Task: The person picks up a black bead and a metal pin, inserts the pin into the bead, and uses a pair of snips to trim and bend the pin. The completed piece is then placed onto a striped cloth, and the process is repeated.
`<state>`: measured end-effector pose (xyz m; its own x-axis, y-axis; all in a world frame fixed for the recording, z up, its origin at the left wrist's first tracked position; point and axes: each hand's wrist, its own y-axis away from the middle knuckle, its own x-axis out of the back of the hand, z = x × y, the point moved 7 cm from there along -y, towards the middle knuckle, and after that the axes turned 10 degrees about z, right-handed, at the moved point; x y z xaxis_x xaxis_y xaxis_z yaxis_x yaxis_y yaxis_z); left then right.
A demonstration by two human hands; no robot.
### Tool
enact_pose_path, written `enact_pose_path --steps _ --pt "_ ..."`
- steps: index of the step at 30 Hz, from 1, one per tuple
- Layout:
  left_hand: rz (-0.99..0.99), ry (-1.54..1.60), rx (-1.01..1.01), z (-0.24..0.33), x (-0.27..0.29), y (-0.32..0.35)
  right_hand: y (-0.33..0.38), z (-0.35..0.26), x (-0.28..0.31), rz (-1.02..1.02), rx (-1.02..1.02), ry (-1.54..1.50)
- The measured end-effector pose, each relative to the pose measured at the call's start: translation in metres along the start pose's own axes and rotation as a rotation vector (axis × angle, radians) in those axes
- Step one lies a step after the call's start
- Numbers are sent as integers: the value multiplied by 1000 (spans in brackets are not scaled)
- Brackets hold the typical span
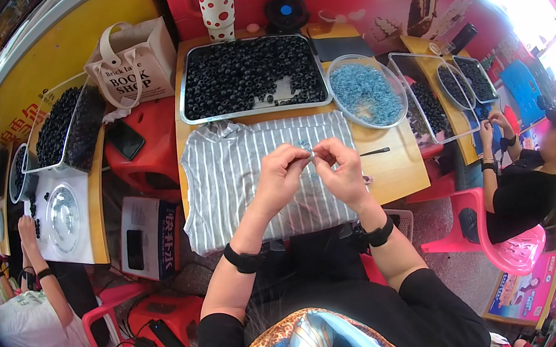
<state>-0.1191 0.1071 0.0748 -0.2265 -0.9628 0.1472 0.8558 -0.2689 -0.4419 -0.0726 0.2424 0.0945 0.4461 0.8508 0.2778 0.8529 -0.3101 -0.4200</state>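
Note:
Over a grey-and-white striped cloth, my left hand and my right hand meet with fingertips pinched close together. A tiny bluish bit shows at the fingertips, too small to name. Beyond the cloth lies a metal tray filled with small black ring-like pieces. To its right stands a round clear tub of small light-blue pieces. A thin black tool rests on the wooden table to the right of my right hand.
A white cup with red dots and a black round object stand behind the tray. On the left are a canvas bag, red stools and a bin of black pieces. Co-workers sit at left and right.

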Motion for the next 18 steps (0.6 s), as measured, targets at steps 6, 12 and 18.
enact_pose_path --steps 6,12,18 --pt "-2 207 214 -7 0 3 4 10 5 36 -81 -140" --pt "23 244 257 -9 0 5 8 15 2 23 -124 -202" --pt "40 376 361 -14 -1 7 10 21 -4 -3 -276 -437"
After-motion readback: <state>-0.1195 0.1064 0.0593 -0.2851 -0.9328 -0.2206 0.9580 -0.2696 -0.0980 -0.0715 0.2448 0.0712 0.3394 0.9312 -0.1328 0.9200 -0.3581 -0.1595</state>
